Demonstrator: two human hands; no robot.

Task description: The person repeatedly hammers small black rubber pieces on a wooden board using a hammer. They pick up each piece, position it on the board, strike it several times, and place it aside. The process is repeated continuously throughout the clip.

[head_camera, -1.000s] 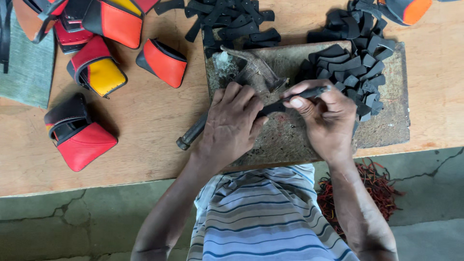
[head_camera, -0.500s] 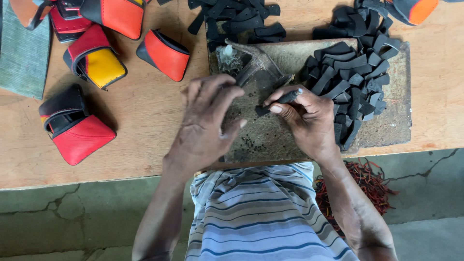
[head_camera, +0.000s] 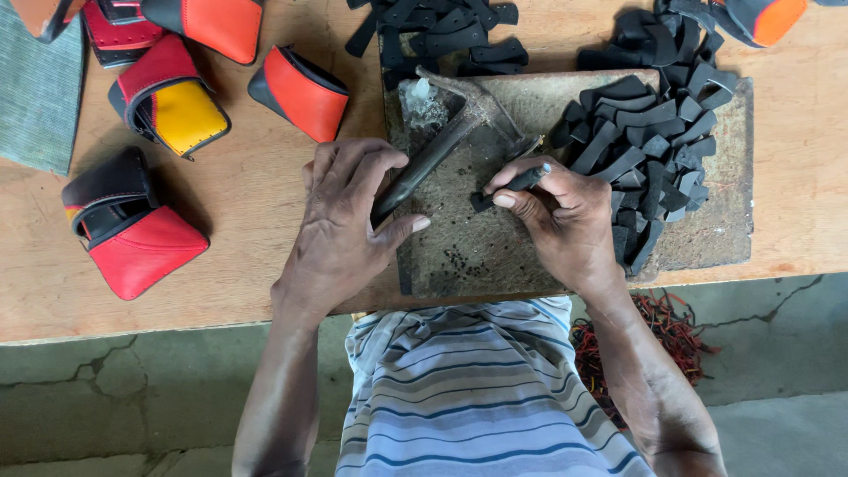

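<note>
Your left hand (head_camera: pixel 349 216) is lying over the handle of a hammer (head_camera: pixel 450 141), fingers curling loosely around it rather than gripping hard, with the thumb sticking out to the right. The hammer's head is pointing up and away from that hand, resting on the worn stone slab (head_camera: pixel 495 256) under both your hands. Your right hand (head_camera: pixel 556 221) is pinching a small black strip (head_camera: pixel 512 185) between thumb and fingertips, fingers clamping together on it, and pressing its end onto the slab just right of the hammer handle. Immediately right of that hand a heap of black strips (head_camera: pixel 645 141) is sitting on the slab, touching your knuckles. Well left of your left hand, red, yellow and black leather pieces (head_camera: pixel 132 225) are lying on the wooden bench (head_camera: pixel 256 194).
</note>
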